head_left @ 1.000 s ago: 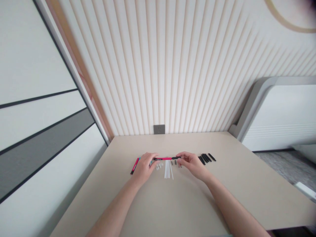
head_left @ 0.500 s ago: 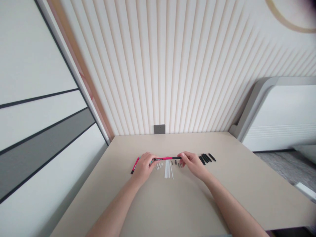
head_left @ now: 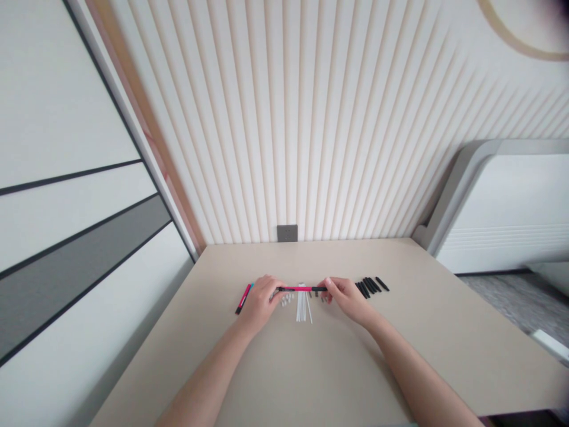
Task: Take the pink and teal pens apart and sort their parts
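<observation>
Both hands hold a slim pink pen (head_left: 300,289) level above the table. My left hand (head_left: 262,301) grips its pink end, and my right hand (head_left: 347,296) pinches its black end. Just below the pen lie several white sticks (head_left: 302,306) side by side, with small white pieces (head_left: 287,299) to their left and small dark parts (head_left: 317,295) to their right. Several black pen barrels (head_left: 368,286) lie beyond my right hand. A second pink pen (head_left: 243,298) lies left of my left hand, beside a small blue item (head_left: 251,286).
The beige table (head_left: 311,367) ends at a ribbed white wall with a grey wall socket (head_left: 287,233). Striped wall panels (head_left: 75,196) rise on the left. A white radiator-like unit (head_left: 502,207) stands at the right, above a grey floor.
The pink pen sits slightly lower in view, and both hands have shifted a little with it. The parts on the table have not visibly moved.
</observation>
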Action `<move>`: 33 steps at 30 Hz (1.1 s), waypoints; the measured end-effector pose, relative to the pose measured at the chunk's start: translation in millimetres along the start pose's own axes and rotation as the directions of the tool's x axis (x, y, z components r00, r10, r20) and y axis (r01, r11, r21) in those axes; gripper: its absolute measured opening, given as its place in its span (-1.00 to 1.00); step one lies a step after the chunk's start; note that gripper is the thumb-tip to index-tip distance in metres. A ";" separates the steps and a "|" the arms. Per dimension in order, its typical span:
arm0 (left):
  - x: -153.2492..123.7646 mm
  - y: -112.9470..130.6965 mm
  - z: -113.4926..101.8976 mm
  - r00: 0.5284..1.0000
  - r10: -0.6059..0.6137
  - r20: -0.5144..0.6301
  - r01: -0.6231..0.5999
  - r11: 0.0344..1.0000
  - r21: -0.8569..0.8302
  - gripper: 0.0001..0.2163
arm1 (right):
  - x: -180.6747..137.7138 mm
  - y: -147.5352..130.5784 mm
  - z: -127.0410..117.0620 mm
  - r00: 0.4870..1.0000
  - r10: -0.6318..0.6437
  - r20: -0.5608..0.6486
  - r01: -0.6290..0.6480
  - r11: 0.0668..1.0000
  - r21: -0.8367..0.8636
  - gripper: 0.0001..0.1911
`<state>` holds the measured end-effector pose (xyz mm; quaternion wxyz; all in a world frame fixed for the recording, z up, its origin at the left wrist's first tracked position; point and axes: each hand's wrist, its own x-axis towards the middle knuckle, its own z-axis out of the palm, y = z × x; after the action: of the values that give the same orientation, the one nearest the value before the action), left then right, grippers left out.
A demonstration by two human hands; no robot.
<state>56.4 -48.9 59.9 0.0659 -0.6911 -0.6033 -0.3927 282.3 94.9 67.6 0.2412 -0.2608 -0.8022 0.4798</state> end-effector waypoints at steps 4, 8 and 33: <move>-0.2 0.1 -0.4 1.000 -0.014 0.000 0.014 1.000 -0.015 -0.94 | -2.4 -6.5 -6.7 0.995 -0.101 -0.007 0.101 0.995 -0.017 -0.65; -0.1 1.1 0.5 1.000 -0.003 0.002 0.003 1.000 -0.022 -0.94 | -3.6 -8.0 -5.1 0.997 -0.080 -0.009 0.080 0.996 -0.047 -0.63; 0.7 1.8 -1.7 1.000 -0.025 -0.014 0.025 1.000 -0.004 -0.96 | -3.4 -7.0 -9.4 0.992 -0.121 -0.048 0.116 0.989 -0.087 -0.63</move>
<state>57.1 -49.8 62.1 0.0641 -0.6807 -0.6107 -0.3995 289.5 95.9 77.4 0.2793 -0.2351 -0.8290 0.4236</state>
